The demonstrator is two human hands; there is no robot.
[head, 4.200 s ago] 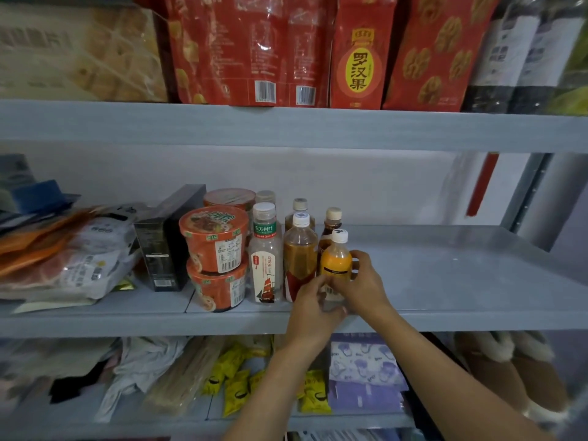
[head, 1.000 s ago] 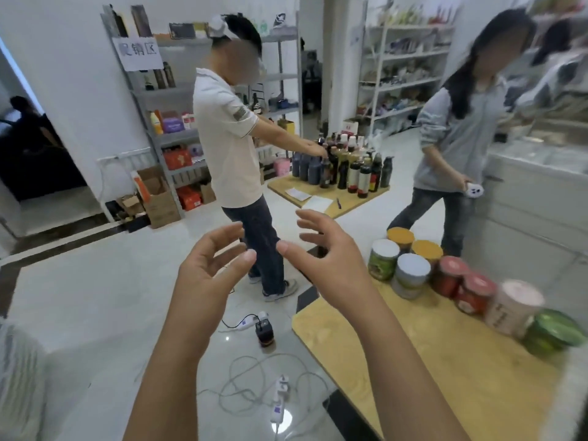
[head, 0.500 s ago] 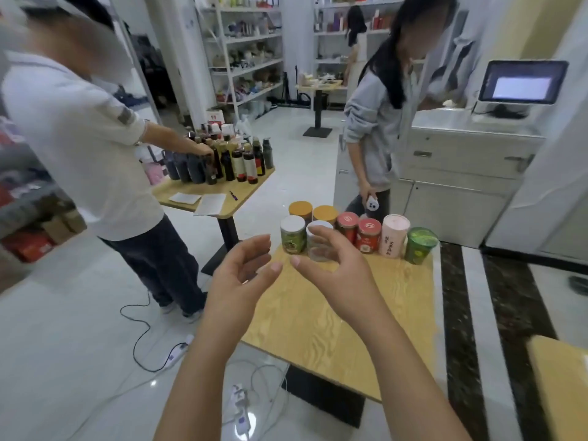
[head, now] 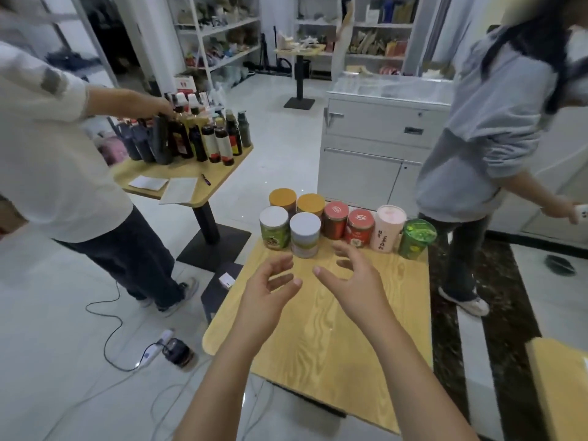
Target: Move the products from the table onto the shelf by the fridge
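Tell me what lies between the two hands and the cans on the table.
Only bare table: the head view shows a short stretch of wood between the left hand, the right hand and the nearest cans. Neither hand touches one.

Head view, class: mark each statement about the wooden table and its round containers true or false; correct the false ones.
1. Both the left hand and the right hand hover empty over the light wooden table. True.
2. The green plastic cup stands at the right end of the row. True.
3. The orange-lidded canisters stand nearest the hands. False: the orange-lidded canisters stand at the back, behind the white-lidded canisters.
4. The right hand grips a red canister. False: its fingers are spread, and the red canisters stand untouched.
5. Eight containers stand on the table. True.
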